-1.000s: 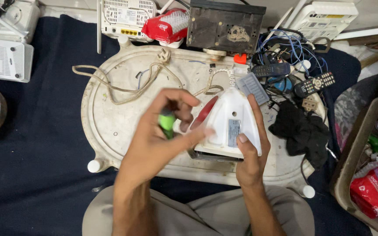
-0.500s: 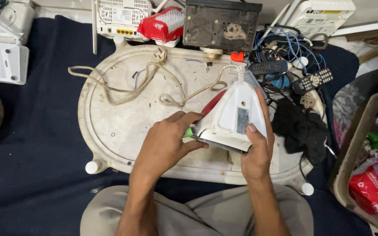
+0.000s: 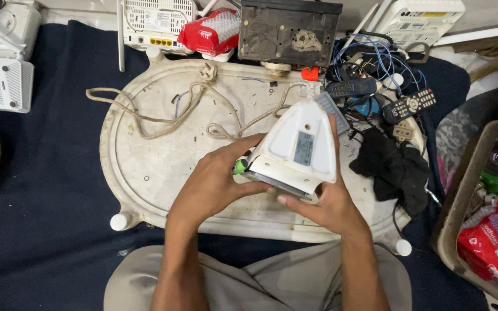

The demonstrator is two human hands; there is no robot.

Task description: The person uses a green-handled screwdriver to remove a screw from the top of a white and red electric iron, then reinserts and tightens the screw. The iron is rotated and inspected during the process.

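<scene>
- A white clothes iron sits at the centre of the frame, tipped so its pale body with a small grey label faces the camera, its pointed nose toward the upper part of the picture.
- The right hand, lower centre-right, grips the iron from below and along its right edge, thumb pressed on the rear rim and fingers running up the side.
- The left hand, centre-left, is curled against the iron's left rear corner; a green tool handle peeks out between its fingers, so it seems clenched on that tool, though most of it is hidden.
- Under the iron lies an overturned white oval tray with stubby feet, resting on dark blue cloth.
- A frayed beige cord loops across the tray's upper left and runs toward the iron.
- Along the top edge stand a white router, a red-and-white casing and a dark metal box.
- Upper right: tangled blue wires and two remote controls.
- A black rag lies just right of the iron.
- A bin of packets is at the right edge.
</scene>
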